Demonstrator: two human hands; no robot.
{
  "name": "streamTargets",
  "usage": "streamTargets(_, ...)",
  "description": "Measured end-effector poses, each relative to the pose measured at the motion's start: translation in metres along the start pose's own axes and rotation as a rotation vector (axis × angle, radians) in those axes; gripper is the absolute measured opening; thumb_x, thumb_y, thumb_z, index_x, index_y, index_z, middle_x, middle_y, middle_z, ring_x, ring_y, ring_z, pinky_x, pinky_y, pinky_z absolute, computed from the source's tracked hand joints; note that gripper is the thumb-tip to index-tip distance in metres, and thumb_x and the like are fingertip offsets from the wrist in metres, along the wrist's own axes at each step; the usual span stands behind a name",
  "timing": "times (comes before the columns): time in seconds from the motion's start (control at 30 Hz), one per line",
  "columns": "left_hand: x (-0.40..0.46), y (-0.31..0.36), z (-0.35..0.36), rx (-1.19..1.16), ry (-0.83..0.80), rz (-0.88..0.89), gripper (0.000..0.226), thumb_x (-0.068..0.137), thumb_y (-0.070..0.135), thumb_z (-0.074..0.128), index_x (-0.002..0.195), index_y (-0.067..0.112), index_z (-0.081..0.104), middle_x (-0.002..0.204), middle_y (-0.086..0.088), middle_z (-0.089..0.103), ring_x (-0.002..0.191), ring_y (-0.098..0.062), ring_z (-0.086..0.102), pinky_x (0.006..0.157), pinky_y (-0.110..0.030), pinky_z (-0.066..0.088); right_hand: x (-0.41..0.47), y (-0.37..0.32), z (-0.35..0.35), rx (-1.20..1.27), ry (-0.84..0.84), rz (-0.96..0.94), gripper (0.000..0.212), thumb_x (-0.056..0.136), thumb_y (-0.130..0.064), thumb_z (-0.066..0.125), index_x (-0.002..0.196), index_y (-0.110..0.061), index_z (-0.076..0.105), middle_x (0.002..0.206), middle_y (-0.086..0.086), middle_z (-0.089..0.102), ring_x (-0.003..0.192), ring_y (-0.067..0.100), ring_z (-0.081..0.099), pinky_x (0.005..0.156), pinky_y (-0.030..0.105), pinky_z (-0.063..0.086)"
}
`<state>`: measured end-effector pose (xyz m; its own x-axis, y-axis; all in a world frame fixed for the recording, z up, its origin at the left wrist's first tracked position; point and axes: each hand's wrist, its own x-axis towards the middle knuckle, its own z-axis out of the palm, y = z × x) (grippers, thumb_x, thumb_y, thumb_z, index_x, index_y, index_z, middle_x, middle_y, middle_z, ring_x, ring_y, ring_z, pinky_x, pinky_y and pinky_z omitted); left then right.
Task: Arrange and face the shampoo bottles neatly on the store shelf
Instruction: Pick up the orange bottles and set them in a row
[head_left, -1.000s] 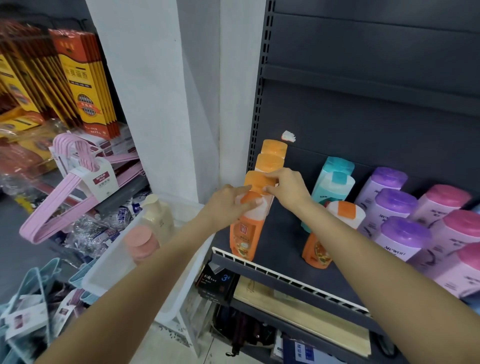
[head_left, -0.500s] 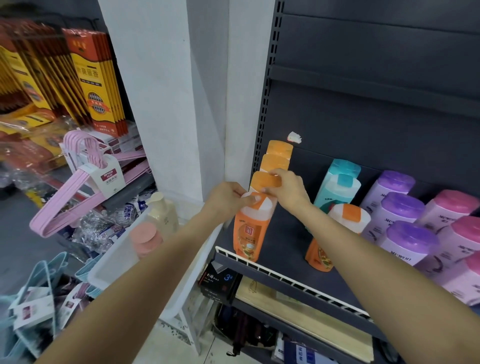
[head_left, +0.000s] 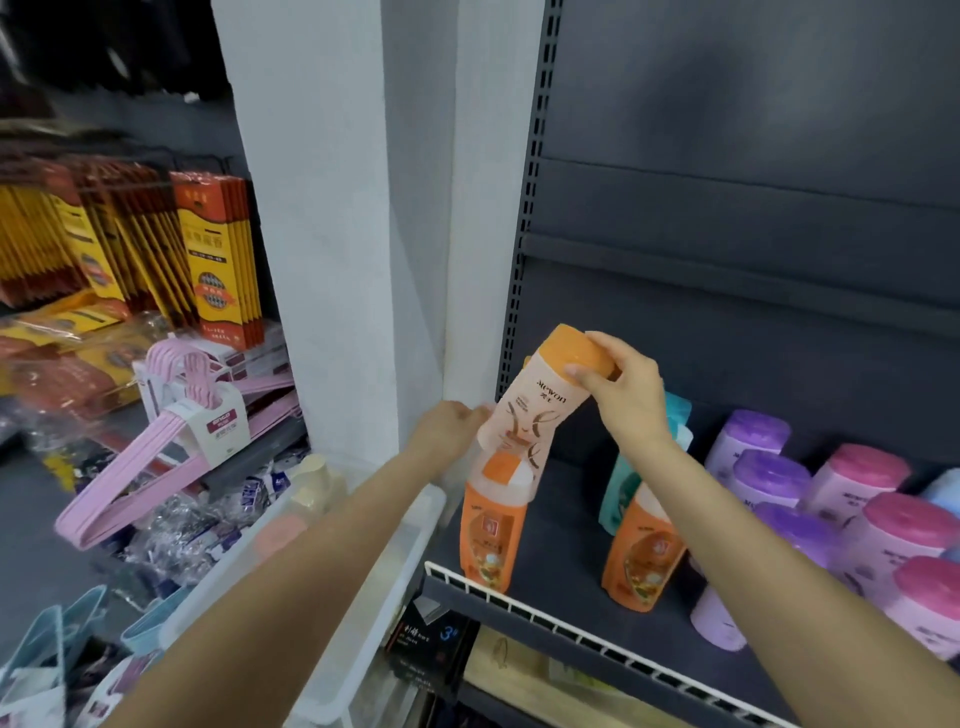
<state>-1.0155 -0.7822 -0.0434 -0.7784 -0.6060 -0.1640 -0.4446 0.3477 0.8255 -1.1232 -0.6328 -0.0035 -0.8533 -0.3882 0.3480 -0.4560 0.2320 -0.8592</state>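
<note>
So the right hand (head_left: 626, 387) has its fingers wrapped around the orange cap of a pale peach bottle (head_left: 537, 402), holding it tilted in the air above the left end of the shelf (head_left: 561, 551), label turned toward the camera. The left hand (head_left: 451, 427) is just beside the bottle's lower edge with its fingertips on or nearly on it; the fingers look loosely curled, so I'd call it steadying rather than really gripping, though it's hard to tell for sure. Progress-wise I'd say this is somewhere in the middle. The right side looks mostly sorted: purple-capped bottles (head_left: 763, 467) and pink-capped bottles (head_left: 893, 525) stand in tidy rows running front to back, with a teal bottle (head_left: 623, 483) behind. The left side is thinner, just an orange bottle (head_left: 488, 530) up at the white wire front rail (head_left: 597, 631) and a second orange bottle (head_left: 641, 556) near it, partly hidden by the right forearm. What's left, as far as I can see: the peach one needs setting down upright with its label out, and the orange ones probably want lining up, plus there's open shelf behind them.
</note>
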Motion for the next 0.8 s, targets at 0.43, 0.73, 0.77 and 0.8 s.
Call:
streamTargets(0.43,0.010,0.033,-0.030,-1.113,-0.237,-0.328,0.069,0.086,0.039,0.064,0.139,0.012,0.029,0.128,-0.030,0.044,0.096,-0.045,0.063,0.076,-0.050,0.057,-0.022,-0.029,-0.036,0.427,0.065,-0.066,0.048,0.080,-0.012,0.070,0.125,-0.020,0.058,0.123,-0.001,0.060,0.115,0.016,0.057,0.095,0.041,0.051)
streamTargets(0.73,0.000,0.028,-0.013,-1.258,-0.146,-0.248,0.037,0.086,0.008,0.064,0.115,0.006,0.041,0.119,-0.028,0.044,0.108,-0.041,0.058,0.084,-0.041,0.053,-0.033,-0.023,-0.048,0.237,-0.047,-0.094,0.055,0.089,-0.009,0.061,0.137,-0.030,0.046,0.134,-0.005,0.050,0.117,0.010,0.049,0.101,0.033,0.045)
streamTargets(0.77,0.001,0.027,-0.012,-1.276,-0.135,-0.230,0.038,0.086,0.008,0.063,0.116,0.006,0.040,0.120,-0.028,0.045,0.108,-0.040,0.058,0.085,-0.042,0.051,-0.036,-0.021,-0.046,0.255,-0.065,-0.081,0.056,0.089,-0.009,0.061,0.137,-0.032,0.044,0.135,-0.005,0.049,0.117,0.009,0.049,0.102,0.033,0.044)
streamTargets(0.8,0.001,0.027,-0.012,-1.300,-0.125,-0.212,0.040,0.086,0.007,0.063,0.119,0.007,0.040,0.123,-0.027,0.045,0.109,-0.039,0.058,0.087,-0.042,0.051,-0.039,-0.020,-0.044,0.300,-0.081,-0.059,0.057,0.088,-0.012,0.063,0.137,-0.035,0.044,0.134,-0.007,0.049,0.118,0.009,0.049,0.104,0.035,0.043)
